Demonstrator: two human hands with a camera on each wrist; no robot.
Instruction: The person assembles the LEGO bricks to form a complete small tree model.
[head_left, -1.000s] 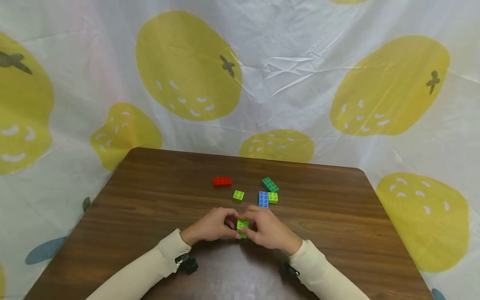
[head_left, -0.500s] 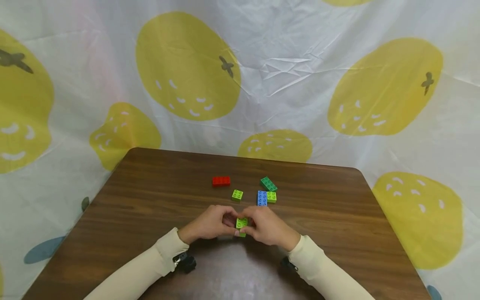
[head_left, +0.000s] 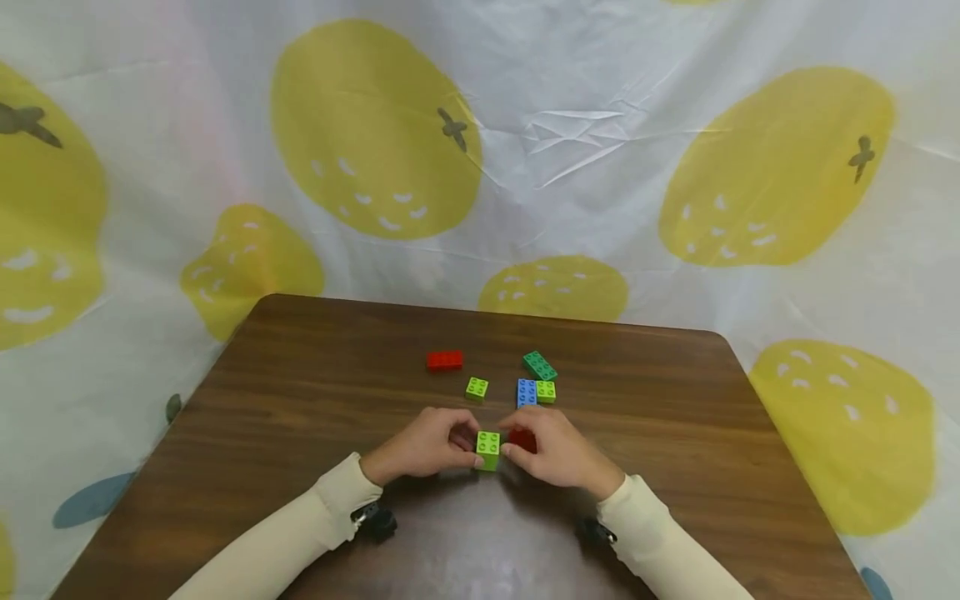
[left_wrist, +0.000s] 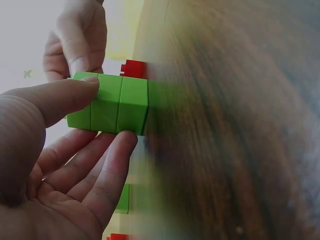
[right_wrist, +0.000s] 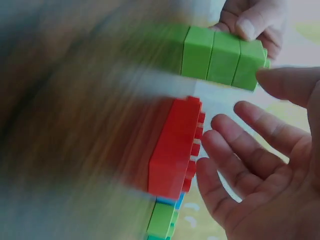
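A stack of three lime green building bricks (head_left: pixel 488 450) stands upright on the table, studs showing on top. My left hand (head_left: pixel 427 443) pinches it from the left, thumb on the near side and fingers behind, as the left wrist view shows. Just to the right, my right hand (head_left: pixel 558 450) has its fingers spread and relaxed; its thumb tip is close to the stack's top, and in the head view a small gap shows. Beneath the right hand lies a red brick (right_wrist: pixel 175 150), mostly covered by that hand in the head view.
Farther back on the brown table (head_left: pixel 337 358) lie another red brick (head_left: pixel 445 360), a small lime green brick (head_left: pixel 477 387), a dark green brick (head_left: pixel 540 365), and a blue brick (head_left: pixel 527 391) beside a second small lime green one (head_left: pixel 546 392). A fruit-patterned curtain (head_left: pixel 570 192) hangs behind.
My right hand has let go of the green stack and moved slightly right, uncovering its top studs and part of the red brick. The left hand stays at the stack.
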